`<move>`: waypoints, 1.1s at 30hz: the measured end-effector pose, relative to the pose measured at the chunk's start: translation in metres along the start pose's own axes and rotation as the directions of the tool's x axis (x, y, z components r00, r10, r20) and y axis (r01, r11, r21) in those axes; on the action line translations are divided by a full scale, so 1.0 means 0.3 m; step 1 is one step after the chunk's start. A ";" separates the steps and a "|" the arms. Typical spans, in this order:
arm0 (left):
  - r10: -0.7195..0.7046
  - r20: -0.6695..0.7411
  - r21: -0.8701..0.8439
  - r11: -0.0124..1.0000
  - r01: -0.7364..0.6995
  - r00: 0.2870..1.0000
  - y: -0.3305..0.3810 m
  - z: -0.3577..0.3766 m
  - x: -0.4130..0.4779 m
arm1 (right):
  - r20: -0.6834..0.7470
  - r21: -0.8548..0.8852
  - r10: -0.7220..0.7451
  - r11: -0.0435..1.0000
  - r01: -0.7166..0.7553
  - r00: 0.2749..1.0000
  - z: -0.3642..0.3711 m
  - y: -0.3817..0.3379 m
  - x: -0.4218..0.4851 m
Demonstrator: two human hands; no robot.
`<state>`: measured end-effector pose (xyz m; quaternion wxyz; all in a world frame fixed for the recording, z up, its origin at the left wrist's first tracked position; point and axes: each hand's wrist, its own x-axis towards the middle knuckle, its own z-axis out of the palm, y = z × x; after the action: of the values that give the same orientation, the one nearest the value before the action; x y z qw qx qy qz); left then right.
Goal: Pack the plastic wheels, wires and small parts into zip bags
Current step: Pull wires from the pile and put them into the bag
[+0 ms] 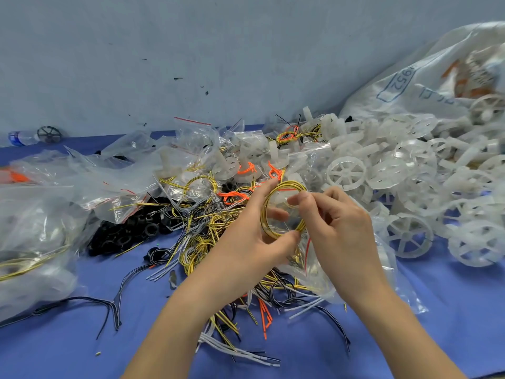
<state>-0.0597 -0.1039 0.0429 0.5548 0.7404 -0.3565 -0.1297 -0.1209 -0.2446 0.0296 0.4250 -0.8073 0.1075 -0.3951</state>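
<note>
My left hand (255, 242) grips a coiled loop of yellow wire (269, 203) together with a clear zip bag (308, 272), thumb at the coil's lower edge and fingers behind it. My right hand (332, 222) pinches the coil's upper right side. A clear plastic wheel seems to sit inside the loop, partly hidden. Loose yellow, black, white and orange wires (207, 222) lie tangled on the blue table (68, 337) below my hands. A heap of white plastic wheels (404, 187) spreads to the right.
Empty and filled zip bags (90, 181) pile up at the left. Small black ring parts (123, 233) lie left of centre. A large printed plastic sack (426, 77) lies at the back right. A water bottle (21, 138) and a dark wheel (49, 134) stand by the wall.
</note>
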 end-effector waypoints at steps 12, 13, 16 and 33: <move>-0.303 0.026 -0.497 0.823 0.276 0.953 0.050 -0.033 -0.003 | -0.023 -0.057 -0.051 0.997 0.050 0.998 0.005 -0.029 -0.015; -0.322 0.001 -0.477 0.832 0.284 0.947 0.051 -0.034 -0.002 | -0.021 -0.058 -0.058 0.997 0.057 0.998 0.008 -0.037 -0.019; -0.339 -0.051 -0.358 0.884 0.300 0.939 0.051 -0.067 -0.002 | -0.003 -0.138 -0.077 0.987 0.076 0.997 0.021 -0.055 -0.032; -0.209 0.319 -0.180 0.944 0.276 0.924 0.047 -0.009 0.016 | 0.052 -0.410 -0.235 0.881 0.235 0.971 0.051 -0.137 -0.115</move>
<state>-0.0600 -0.1069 0.0576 0.5538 0.6849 -0.3237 -0.3457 -0.1392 -0.1927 0.0373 0.1939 -0.8859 0.0899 -0.4117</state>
